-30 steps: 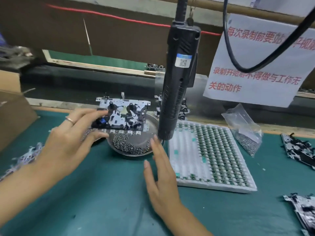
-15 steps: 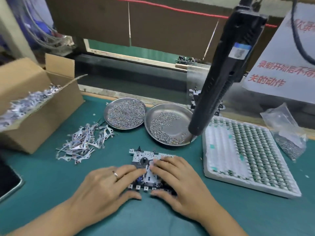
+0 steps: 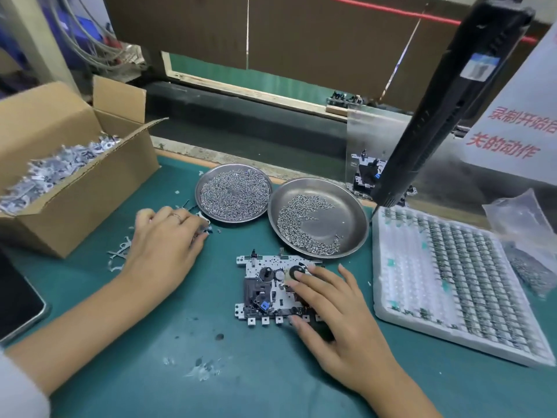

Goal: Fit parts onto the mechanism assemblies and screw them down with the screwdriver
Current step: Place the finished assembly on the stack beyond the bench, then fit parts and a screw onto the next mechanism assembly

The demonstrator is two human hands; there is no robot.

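Observation:
The mechanism assembly (image 3: pixel 265 292), a perforated metal plate with black wheels and a blue piece, lies flat on the green mat. My right hand (image 3: pixel 337 321) rests on its right half, fingers spread over the top and thumb at the near edge. My left hand (image 3: pixel 162 245) is off to the left, fingers bent down onto a scatter of small stamped metal parts (image 3: pixel 120 254); its fingertips are blurred, so a pinched part cannot be made out. The black electric screwdriver (image 3: pixel 446 110) hangs slanted above the right side, untouched by either hand.
Two steel dishes of screws (image 3: pixel 199 188) (image 3: pixel 343 212) sit behind the assembly. A white foam tray (image 3: pixel 401 297) of small components lies right, beside a plastic bag (image 3: pixel 518 224). A cardboard box (image 3: pixel 75 206) of metal parts stands left. A phone (image 3: pixel 15 303) lies at the left edge.
The assembly came down from the air onto the mat. My left hand then left it and moved left to the loose metal parts; my right hand stayed on it.

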